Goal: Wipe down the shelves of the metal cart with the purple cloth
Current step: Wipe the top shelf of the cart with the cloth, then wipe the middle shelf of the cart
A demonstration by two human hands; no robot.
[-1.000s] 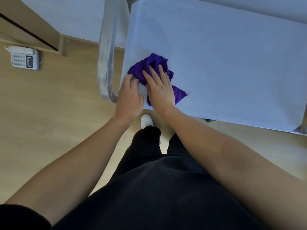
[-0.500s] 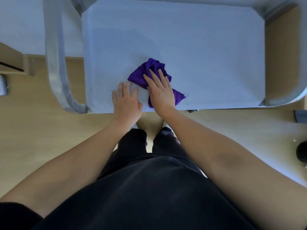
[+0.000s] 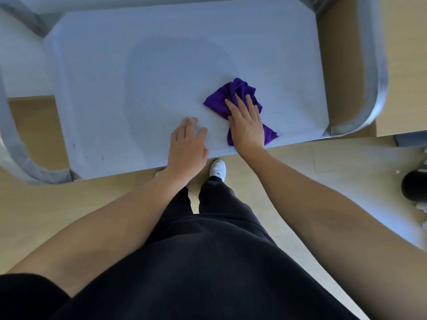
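Note:
The metal cart's top shelf is a flat pale sheet seen from above, with curved metal handles at its left and right ends. A crumpled purple cloth lies on the shelf right of centre, near the front edge. My right hand presses flat on the cloth, fingers spread over it. My left hand rests palm down on the bare shelf at the front edge, a little left of the cloth and not touching it.
My legs in dark trousers and a white shoe stand on the wooden floor close to the cart's front edge. A dark round object sits on the floor at far right.
My right hand has slid the cloth to the right along the shelf. My left hand stayed flat near the front edge, now apart from the cloth. The view has shifted right.

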